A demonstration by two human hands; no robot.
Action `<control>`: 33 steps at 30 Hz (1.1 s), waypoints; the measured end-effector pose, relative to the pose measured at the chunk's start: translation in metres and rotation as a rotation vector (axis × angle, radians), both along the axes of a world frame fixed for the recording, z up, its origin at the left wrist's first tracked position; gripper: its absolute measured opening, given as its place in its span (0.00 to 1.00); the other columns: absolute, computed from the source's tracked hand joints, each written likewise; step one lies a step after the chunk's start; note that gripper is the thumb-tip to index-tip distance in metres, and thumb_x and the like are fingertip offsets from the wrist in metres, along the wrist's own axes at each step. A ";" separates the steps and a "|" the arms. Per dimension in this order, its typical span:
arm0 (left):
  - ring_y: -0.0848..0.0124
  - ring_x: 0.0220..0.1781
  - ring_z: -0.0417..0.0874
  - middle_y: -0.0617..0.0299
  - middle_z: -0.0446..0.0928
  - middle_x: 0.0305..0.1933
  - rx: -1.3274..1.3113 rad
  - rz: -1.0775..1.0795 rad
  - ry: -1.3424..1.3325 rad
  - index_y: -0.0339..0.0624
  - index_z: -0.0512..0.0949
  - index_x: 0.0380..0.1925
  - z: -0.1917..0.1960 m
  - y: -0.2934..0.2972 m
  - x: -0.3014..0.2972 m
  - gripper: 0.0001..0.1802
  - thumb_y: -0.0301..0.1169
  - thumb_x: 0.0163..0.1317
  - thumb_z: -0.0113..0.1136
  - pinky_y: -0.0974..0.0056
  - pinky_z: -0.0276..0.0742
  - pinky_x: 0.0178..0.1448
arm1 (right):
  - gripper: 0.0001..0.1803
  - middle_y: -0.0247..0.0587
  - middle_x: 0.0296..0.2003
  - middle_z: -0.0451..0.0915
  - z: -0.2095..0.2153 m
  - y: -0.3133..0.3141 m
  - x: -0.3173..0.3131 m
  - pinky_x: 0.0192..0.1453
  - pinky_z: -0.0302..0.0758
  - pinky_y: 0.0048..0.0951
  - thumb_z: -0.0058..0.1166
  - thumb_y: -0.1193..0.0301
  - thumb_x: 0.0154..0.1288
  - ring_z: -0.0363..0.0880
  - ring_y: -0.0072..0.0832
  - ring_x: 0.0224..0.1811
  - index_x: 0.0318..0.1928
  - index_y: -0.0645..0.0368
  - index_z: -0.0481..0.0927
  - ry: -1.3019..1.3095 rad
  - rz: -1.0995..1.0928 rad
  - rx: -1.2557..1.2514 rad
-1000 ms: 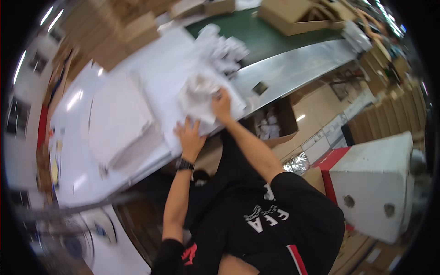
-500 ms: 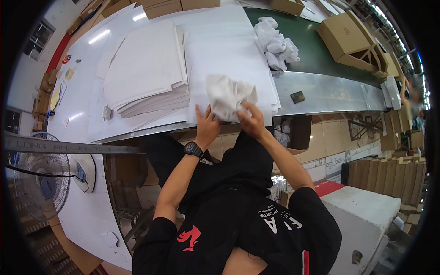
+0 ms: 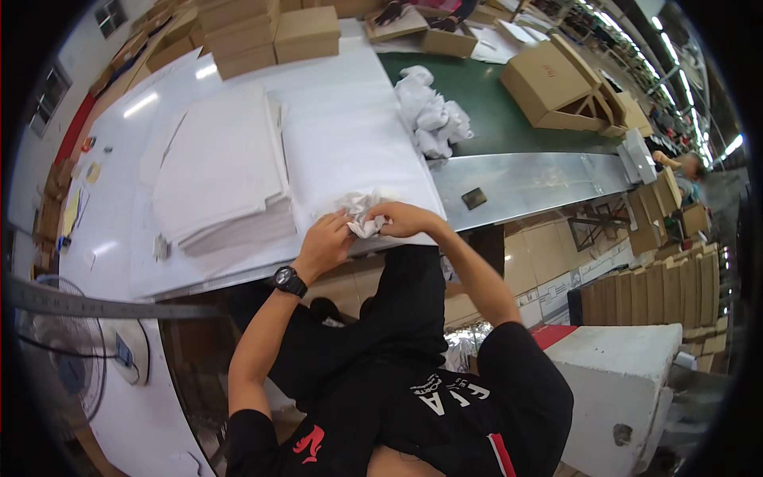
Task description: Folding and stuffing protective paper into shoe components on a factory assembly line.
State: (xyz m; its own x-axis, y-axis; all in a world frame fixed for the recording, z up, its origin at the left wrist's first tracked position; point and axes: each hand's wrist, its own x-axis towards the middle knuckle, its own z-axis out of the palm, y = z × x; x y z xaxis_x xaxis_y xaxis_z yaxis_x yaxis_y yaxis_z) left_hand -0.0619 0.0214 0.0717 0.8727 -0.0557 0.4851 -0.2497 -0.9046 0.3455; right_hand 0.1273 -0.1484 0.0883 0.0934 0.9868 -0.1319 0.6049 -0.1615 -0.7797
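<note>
Paper (image 3: 366, 203), white and crumpled, was located between the two hands at the near edge of the table, on top of the smooth white sheets (image 3: 350, 155). The right hand (image 3: 405, 219) was clamped on the right side of the paper, with thumb and fingers bent together around it. The left hand (image 3: 324, 242) touched the left side with its fingertips; whether those fingers were closed on the paper could not be told. A black watch (image 3: 289, 280) was fitted on the left wrist.

A thick paper stack (image 3: 218, 171) lay to the left of the smooth sheets. White crumpled bundles (image 3: 431, 111) rested beyond the hands, at the edge of the green surface (image 3: 501, 115). A small dark block (image 3: 474, 198) lay on the metal strip (image 3: 548, 176), to the right of the sheets. An open cardboard box (image 3: 548, 79) stood on the green surface
</note>
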 end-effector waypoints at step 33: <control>0.50 0.45 0.85 0.48 0.85 0.45 0.066 0.016 0.234 0.40 0.76 0.60 -0.013 0.022 0.004 0.26 0.36 0.63 0.67 0.53 0.78 0.51 | 0.27 0.41 0.39 0.82 -0.042 -0.022 -0.022 0.61 0.66 0.52 0.69 0.56 0.49 0.83 0.39 0.46 0.48 0.56 0.81 -0.812 -0.397 0.246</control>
State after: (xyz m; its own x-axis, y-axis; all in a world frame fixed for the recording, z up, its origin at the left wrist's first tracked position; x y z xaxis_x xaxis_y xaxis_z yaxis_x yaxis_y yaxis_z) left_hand -0.0575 0.0437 0.0589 0.9620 -0.0657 0.2649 -0.1550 -0.9304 0.3322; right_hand 0.1048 -0.1706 0.0460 0.4013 0.8546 0.3295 0.9152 -0.3593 -0.1826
